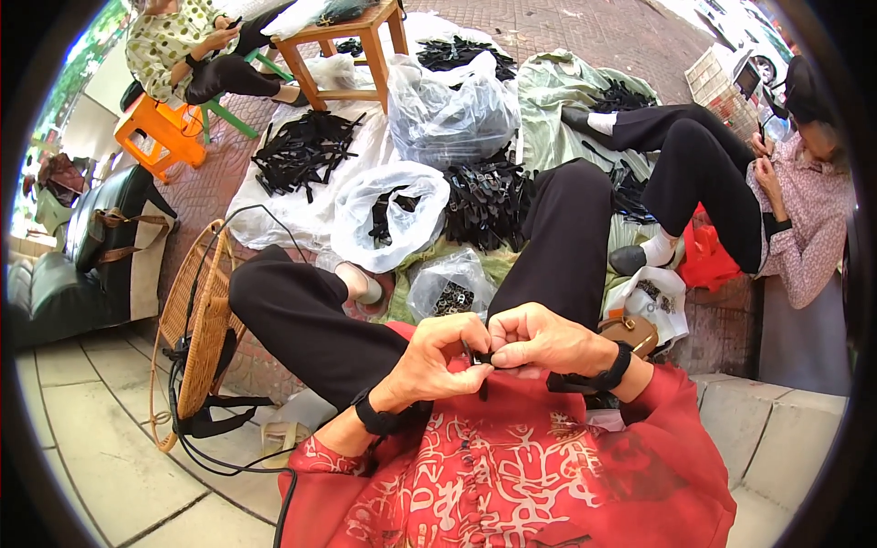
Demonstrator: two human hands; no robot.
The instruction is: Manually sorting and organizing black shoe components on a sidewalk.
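Above my lap, my left hand (437, 362) and my right hand (550, 338) meet fingertip to fingertip. Both are closed in a pinch on a short black strap (481, 360). A small pale glint shows on it, perhaps a metal fitting, but the fingers hide most of it. Past my knees, a see-through bag (426, 290) holds small metal buckles (454, 299). Behind it lies a heap of black straps (491, 203), some with shiny ends. To its left, a white plastic bag (345, 212) stands with its mouth rolled down and black straps inside.
Another strap pile (306, 153) lies on white sheeting, near a wooden stool (338, 36) and a large plastic bag (448, 123). An orange stool (160, 132) and wicker basket (194, 329) stand left. Two people sit nearby, at upper left and right. A red bag (708, 256) lies right.
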